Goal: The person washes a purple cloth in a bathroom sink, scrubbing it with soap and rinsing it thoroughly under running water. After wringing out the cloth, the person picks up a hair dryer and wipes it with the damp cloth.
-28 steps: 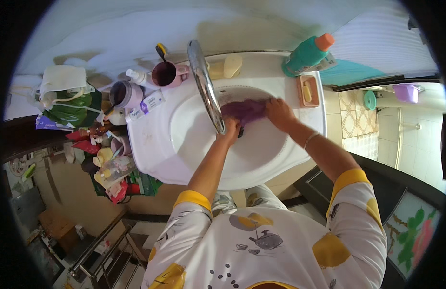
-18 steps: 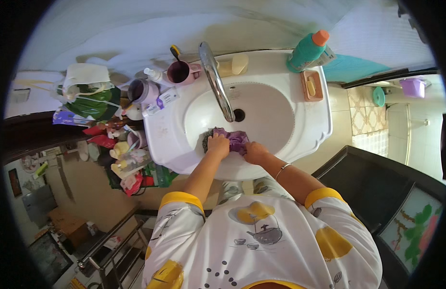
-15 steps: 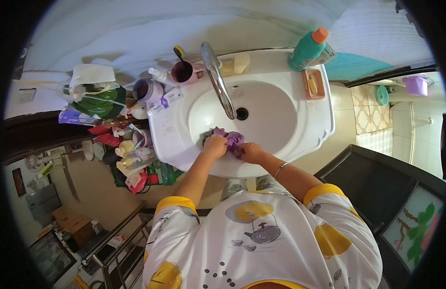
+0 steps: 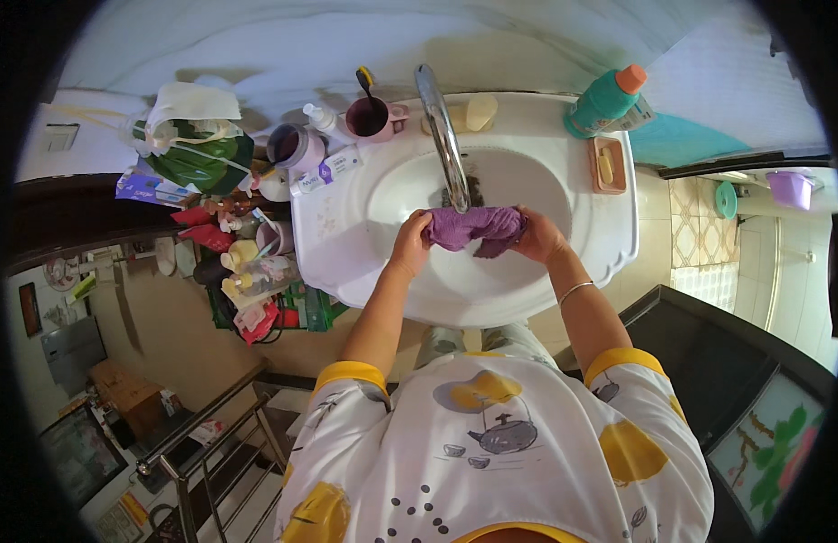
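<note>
A purple cloth (image 4: 473, 228) is stretched sideways over the white washbasin (image 4: 333, 240), one part sagging toward its right end. My left hand (image 4: 411, 242) has its fingers closed on the cloth's left end. At the other end, my right hand (image 4: 539, 237) grips it, the wrist wearing a silver bangle (image 4: 576, 290). The curved chrome faucet (image 4: 441, 127) ends just above the middle of the cloth. Behind the spout, around the drain, shows a dark patch (image 4: 474, 190) that I cannot make out; the cloth hides the bowl's middle.
Along the basin's back left stand a mug (image 4: 368, 119) with a toothbrush, a white pump bottle (image 4: 321, 118) and a boxed tube (image 4: 328, 170). A teal bottle (image 4: 604, 102) and a soap dish (image 4: 608, 166) sit at the right. Several toiletries crowd a rack at the left.
The cloth, bunched low at the front of the bowl before, is now spread out under the faucet. My hands have moved apart and farther away. A dark patch now shows by the drain.
</note>
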A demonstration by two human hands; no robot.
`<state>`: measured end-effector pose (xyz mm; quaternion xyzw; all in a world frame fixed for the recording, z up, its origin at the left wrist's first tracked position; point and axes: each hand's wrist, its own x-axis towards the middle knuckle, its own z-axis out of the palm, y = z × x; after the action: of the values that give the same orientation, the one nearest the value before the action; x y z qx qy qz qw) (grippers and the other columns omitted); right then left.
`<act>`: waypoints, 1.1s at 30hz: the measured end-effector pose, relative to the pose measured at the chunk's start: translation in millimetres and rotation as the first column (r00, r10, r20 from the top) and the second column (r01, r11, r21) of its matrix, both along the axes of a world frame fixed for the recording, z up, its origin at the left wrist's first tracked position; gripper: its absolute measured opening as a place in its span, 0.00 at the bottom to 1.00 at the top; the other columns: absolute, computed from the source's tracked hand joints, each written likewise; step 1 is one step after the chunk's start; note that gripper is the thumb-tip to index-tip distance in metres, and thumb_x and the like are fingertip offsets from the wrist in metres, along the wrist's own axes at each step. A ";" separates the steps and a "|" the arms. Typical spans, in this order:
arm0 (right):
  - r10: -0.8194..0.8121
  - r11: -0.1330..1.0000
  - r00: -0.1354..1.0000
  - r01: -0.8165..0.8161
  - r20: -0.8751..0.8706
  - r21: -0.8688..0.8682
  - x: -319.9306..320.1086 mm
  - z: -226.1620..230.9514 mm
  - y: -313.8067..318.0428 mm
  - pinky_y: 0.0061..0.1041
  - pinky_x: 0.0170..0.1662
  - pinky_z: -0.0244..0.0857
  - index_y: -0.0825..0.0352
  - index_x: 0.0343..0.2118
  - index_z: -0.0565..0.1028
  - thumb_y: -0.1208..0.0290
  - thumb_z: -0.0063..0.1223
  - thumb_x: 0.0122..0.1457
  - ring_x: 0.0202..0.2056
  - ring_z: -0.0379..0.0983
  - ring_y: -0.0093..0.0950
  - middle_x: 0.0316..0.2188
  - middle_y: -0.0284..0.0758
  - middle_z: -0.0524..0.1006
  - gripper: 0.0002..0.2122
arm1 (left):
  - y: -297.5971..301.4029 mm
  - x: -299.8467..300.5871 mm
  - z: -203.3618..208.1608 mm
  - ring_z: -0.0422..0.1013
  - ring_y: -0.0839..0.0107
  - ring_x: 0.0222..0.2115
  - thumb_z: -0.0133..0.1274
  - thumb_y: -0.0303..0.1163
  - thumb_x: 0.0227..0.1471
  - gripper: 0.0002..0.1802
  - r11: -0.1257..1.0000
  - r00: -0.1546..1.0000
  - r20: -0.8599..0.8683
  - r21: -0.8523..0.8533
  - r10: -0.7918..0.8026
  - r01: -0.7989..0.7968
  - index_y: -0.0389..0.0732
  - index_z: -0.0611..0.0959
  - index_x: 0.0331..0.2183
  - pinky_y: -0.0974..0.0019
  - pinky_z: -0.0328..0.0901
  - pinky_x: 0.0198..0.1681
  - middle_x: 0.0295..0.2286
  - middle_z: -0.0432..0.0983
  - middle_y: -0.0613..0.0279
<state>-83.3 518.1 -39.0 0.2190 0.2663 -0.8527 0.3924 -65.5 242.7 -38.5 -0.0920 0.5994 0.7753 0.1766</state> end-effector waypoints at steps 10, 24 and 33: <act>-0.155 0.981 0.987 0.158 -0.042 0.110 -4.8 -4.8 5.6 0.31 0.43 0.70 0.64 0.39 0.68 0.65 0.48 0.57 0.38 0.73 0.29 0.37 0.36 0.73 0.11 | 25.9 -6.8 22.4 0.70 0.68 0.38 0.49 0.26 0.49 0.11 0.947 0.950 0.281 0.246 0.134 -0.206 0.39 0.74 0.38 0.63 0.68 0.43 0.36 0.73 0.61; 0.254 0.621 0.888 0.154 -0.383 0.769 -134.8 16.2 -76.7 0.19 0.35 0.64 0.68 0.38 0.76 0.56 0.45 0.59 0.30 0.67 0.20 0.30 0.31 0.74 0.18 | 33.5 -25.9 34.3 0.68 0.65 0.44 0.37 0.35 0.59 0.18 0.824 0.920 0.286 0.427 0.268 -0.373 0.36 0.69 0.47 0.60 0.63 0.50 0.44 0.70 0.57; 0.152 0.751 0.905 0.156 -0.398 0.641 -140.8 15.9 -90.7 0.21 0.34 0.65 0.69 0.32 0.75 0.55 0.42 0.61 0.30 0.69 0.21 0.28 0.32 0.74 0.19 | 30.7 -19.2 33.7 0.66 0.64 0.47 0.36 0.35 0.59 0.19 0.775 0.894 0.335 0.463 0.296 -0.430 0.35 0.67 0.49 0.59 0.61 0.52 0.46 0.68 0.57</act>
<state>-224.1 427.4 -23.2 0.1521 0.6284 -0.7303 0.2208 -84.6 273.4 -4.9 -0.2492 0.3083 0.9110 0.1132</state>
